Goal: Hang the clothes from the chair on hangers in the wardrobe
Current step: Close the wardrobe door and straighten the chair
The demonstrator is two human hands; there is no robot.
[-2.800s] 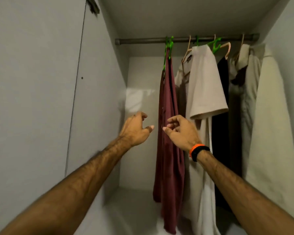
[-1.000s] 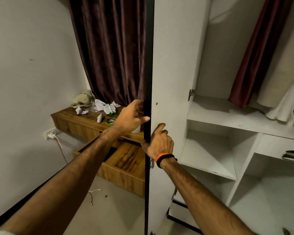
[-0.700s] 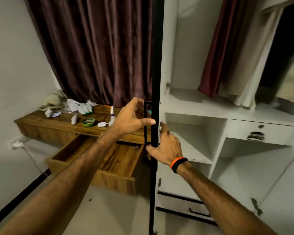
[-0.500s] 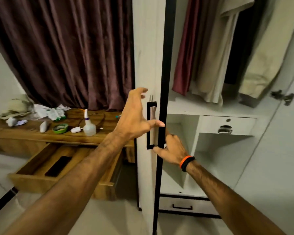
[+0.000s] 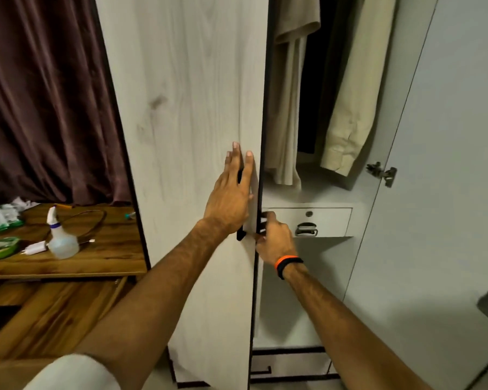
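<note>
At the centre of the view, the wardrobe's left door (image 5: 192,114), pale wood grain with a dark edge, is standing nearly shut and filling most of the frame. To the right of that door, the right door (image 5: 445,164) is hanging open, its hinge (image 5: 382,172) showing on the inner face. Between the two doors, the hung clothes are showing: a beige shirt (image 5: 350,88) and a cream garment (image 5: 286,108), their hems hanging just above the shelf over a small white drawer (image 5: 307,220). Left of the door, a dark maroon curtain (image 5: 45,102) is hanging behind a wooden desk (image 5: 76,257) that is carrying a white spray bottle (image 5: 59,237). The left hand (image 5: 231,198) is lying flat against the door's face, fingers straight and together, covering the black handle (image 5: 240,235). The right hand (image 5: 273,237), wearing an orange and black wristband (image 5: 286,264), is curling its fingers round the door's dark edge just below the left hand.
</note>
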